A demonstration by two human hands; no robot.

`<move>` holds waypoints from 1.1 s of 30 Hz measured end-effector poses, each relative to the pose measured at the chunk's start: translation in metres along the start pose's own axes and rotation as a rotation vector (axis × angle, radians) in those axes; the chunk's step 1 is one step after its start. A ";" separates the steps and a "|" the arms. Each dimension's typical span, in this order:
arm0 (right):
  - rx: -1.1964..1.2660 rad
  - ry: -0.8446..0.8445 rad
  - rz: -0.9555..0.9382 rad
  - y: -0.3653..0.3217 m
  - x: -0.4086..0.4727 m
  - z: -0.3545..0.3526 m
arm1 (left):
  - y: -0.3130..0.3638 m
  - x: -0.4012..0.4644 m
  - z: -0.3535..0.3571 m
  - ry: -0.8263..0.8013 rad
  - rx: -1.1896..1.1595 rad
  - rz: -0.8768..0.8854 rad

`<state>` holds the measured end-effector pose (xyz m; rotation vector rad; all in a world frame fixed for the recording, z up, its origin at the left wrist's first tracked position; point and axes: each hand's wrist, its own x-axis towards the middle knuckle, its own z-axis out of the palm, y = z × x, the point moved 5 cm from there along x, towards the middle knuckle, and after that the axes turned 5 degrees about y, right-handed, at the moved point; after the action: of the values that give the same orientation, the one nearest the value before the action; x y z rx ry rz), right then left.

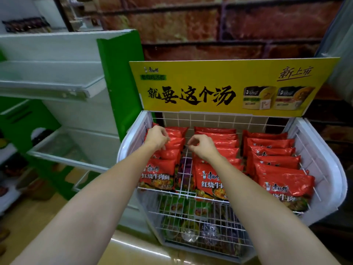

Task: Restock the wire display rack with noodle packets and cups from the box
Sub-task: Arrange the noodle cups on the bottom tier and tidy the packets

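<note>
The white wire display rack (322, 169) stands in front of me under a yellow sign. Its top tier holds three rows of red noodle packets: left row (160, 175), middle row (215, 138), right row (277, 163). My left hand (156, 137) reaches over the left row, its curled fingers gripping the top edge of a red packet there. Over the back of the middle row, next to the wire divider (183, 169), my right hand (202, 146) hovers with curled fingers and nothing visible between them. No box is in view.
A lower wire tier (196, 222) holds green and purple packets and clear-lidded cups. The yellow sign (229, 87) rises behind the rack against a brick-pattern wall. A green and white shelf unit (118, 83) stands close on the left, with floor below it.
</note>
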<state>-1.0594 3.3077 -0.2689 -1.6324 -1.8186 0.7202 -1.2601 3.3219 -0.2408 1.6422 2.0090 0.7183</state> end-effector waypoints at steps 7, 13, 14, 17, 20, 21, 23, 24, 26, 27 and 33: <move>0.035 -0.196 0.061 -0.024 -0.035 0.049 | -0.033 -0.028 -0.013 -0.257 0.579 0.057; 0.034 -0.052 0.229 -0.029 -0.055 0.072 | -0.049 -0.036 -0.015 -0.234 0.637 0.210; 0.054 -0.016 0.257 -0.028 -0.056 0.073 | -0.051 -0.038 -0.014 -0.235 0.632 0.210; 0.043 0.062 0.280 -0.028 -0.062 0.071 | -0.056 -0.043 -0.013 -0.225 0.609 0.210; 0.034 0.118 0.318 -0.025 -0.064 0.070 | -0.056 -0.045 -0.012 -0.161 0.595 0.216; 0.022 0.128 0.329 -0.024 -0.063 0.072 | -0.057 -0.046 -0.011 -0.153 0.591 0.210; -0.020 0.149 0.317 -0.027 -0.062 0.074 | -0.056 -0.046 -0.010 -0.168 0.578 0.191; -0.022 0.155 0.296 -0.029 -0.060 0.074 | -0.056 -0.045 -0.012 -0.177 0.564 0.174; -0.004 0.190 0.265 -0.034 -0.059 0.072 | -0.055 -0.040 -0.017 -0.165 0.532 0.163; -0.009 0.226 0.261 -0.035 -0.058 0.069 | -0.053 -0.038 -0.018 -0.138 0.516 0.176; -0.051 0.185 0.249 -0.038 -0.041 0.074 | -0.050 -0.026 -0.012 -0.094 0.592 0.218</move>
<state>-1.1359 3.2623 -0.2941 -1.9138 -1.5326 0.6080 -1.2999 3.2875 -0.2632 2.1983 2.1165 0.0966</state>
